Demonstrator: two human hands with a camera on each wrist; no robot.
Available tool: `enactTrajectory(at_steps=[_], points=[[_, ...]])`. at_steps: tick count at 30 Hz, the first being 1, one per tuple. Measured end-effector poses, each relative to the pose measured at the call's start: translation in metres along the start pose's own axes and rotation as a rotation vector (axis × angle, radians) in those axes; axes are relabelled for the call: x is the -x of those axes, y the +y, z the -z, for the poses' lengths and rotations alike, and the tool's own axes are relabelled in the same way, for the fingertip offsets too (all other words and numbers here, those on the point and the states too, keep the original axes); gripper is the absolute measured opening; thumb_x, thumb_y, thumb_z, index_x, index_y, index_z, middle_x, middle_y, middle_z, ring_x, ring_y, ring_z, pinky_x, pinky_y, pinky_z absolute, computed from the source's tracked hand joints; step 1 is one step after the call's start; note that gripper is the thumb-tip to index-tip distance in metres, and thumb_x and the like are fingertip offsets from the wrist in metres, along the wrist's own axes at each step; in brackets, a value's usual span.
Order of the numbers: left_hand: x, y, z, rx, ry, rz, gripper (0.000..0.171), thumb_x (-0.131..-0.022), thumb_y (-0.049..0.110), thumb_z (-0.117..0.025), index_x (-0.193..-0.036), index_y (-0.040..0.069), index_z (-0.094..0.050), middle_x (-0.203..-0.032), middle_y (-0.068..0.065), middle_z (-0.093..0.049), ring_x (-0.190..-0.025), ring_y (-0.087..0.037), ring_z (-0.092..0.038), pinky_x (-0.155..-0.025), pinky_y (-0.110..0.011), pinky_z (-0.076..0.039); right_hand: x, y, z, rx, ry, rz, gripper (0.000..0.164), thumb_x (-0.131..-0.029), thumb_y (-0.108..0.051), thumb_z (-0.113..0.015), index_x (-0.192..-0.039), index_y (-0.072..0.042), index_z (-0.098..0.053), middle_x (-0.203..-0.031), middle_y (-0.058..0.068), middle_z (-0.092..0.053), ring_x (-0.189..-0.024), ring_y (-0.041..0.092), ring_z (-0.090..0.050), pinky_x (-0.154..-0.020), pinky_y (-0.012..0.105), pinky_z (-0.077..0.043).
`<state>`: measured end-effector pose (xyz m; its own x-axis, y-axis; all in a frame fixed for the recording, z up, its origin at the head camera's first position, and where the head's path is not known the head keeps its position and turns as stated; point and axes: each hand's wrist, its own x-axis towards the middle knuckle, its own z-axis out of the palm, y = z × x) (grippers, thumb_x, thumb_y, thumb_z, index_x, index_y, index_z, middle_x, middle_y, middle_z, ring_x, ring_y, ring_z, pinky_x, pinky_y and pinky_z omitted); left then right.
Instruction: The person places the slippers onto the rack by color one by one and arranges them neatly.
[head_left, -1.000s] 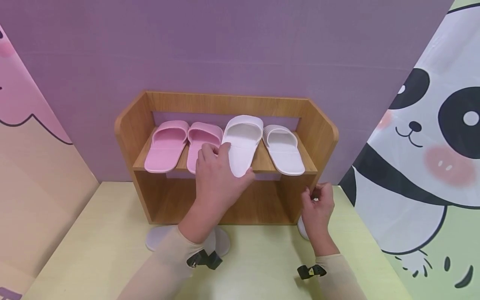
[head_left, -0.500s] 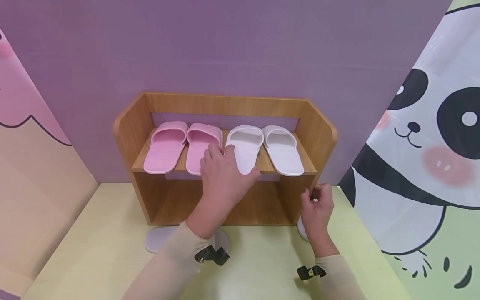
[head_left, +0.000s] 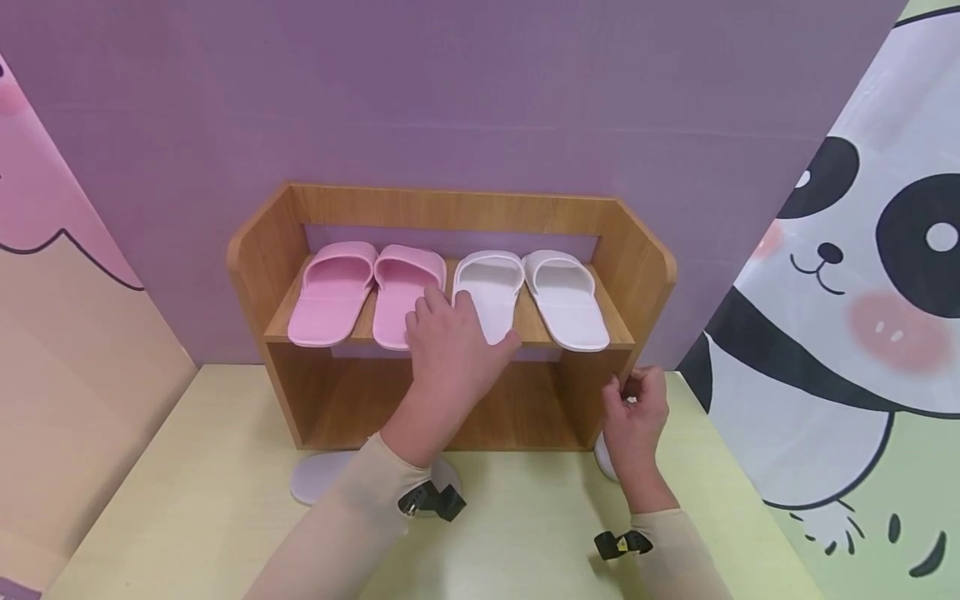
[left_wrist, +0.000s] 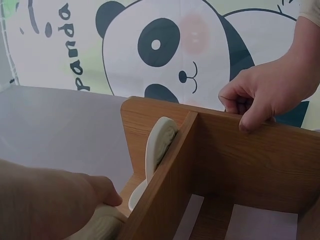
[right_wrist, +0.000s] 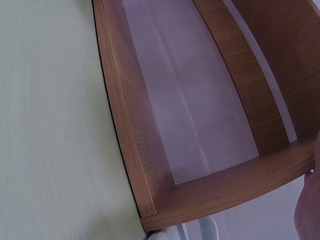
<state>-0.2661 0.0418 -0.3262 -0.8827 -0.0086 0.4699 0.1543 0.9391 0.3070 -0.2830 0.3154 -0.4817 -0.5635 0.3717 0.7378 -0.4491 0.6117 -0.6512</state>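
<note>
My left hand (head_left: pixel 453 350) pinches the lower end of a white slipper (head_left: pixel 491 287) on the top shelf of a wooden shoe rack (head_left: pixel 450 206), thumb on one side and fingers on the other. In the left wrist view that hand (left_wrist: pixel 55 205) partly covers the slipper (left_wrist: pixel 102 224). Its white mate (head_left: pixel 567 304) lies just to the right. To the left sit two pink slippers, one at the far end (head_left: pixel 330 304) and one beside my fingers (head_left: pixel 397 308). My right hand (head_left: pixel 636 417) grips the front edge of the rack's right side panel (left_wrist: pixel 245 145).
Greyish slippers (head_left: pixel 318 477) lie on the pale table (head_left: pixel 517 533) before the rack, partly behind my left sleeve. Another pale slipper (head_left: pixel 604 458) shows beside the right panel, behind my right hand. A purple wall (head_left: pixel 450 100) stands behind the rack.
The white slipper in my left hand has come down from a raised position onto the shelf, level with its mate. My left hand has shifted slightly right; the right hand stays put.
</note>
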Motion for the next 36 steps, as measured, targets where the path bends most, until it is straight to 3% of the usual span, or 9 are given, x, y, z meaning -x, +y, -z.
enactTrajectory(at_steps=[5, 18, 27, 36], points=[[0.0003, 0.0015, 0.0006, -0.049, -0.016, -0.031, 0.077, -0.090, 0.077, -0.073, -0.111, 0.003, -0.066, -0.109, -0.017, -0.055, -0.103, -0.034, -0.057, -0.087, -0.045, -0.050, -0.0002, -0.0008, 0.0004, -0.006, 0.001, -0.005, 0.010, -0.102, 0.006, -0.065, -0.108, 0.006, -0.056, -0.108, 0.016, -0.064, -0.086, 0.009, -0.060, -0.071, 0.016, -0.047], [0.0013, 0.0050, 0.0023, -0.025, -0.080, -0.076, 0.084, -0.092, 0.076, -0.072, -0.123, -0.003, -0.069, -0.119, -0.019, -0.061, -0.113, -0.034, -0.059, -0.095, -0.046, -0.053, -0.0009, -0.0013, 0.0004, -0.020, 0.002, 0.005, 0.011, -0.102, 0.006, -0.065, -0.108, 0.006, -0.056, -0.109, 0.017, -0.064, -0.086, 0.009, -0.060, -0.072, 0.017, -0.047], [-0.0004, 0.0067, 0.0002, 0.006, -0.089, -0.090, 0.090, -0.090, 0.078, -0.073, -0.126, -0.005, -0.070, -0.129, -0.022, -0.059, -0.119, -0.037, -0.060, -0.099, -0.046, -0.054, -0.0001, -0.0013, -0.0003, -0.020, -0.005, -0.002, 0.010, -0.102, 0.005, -0.065, -0.107, 0.005, -0.056, -0.108, 0.015, -0.063, -0.086, 0.010, -0.058, -0.072, 0.018, -0.046], [-0.0006, 0.0050, 0.0013, 0.094, -0.104, -0.104, 0.094, -0.087, 0.073, -0.081, -0.133, -0.008, -0.068, -0.133, -0.024, -0.059, -0.121, -0.038, -0.060, -0.100, -0.046, -0.055, 0.0001, -0.0018, -0.0004, -0.019, -0.004, -0.017, 0.011, -0.103, 0.005, -0.065, -0.107, 0.005, -0.055, -0.109, 0.015, -0.064, -0.087, 0.010, -0.060, -0.073, 0.018, -0.048]])
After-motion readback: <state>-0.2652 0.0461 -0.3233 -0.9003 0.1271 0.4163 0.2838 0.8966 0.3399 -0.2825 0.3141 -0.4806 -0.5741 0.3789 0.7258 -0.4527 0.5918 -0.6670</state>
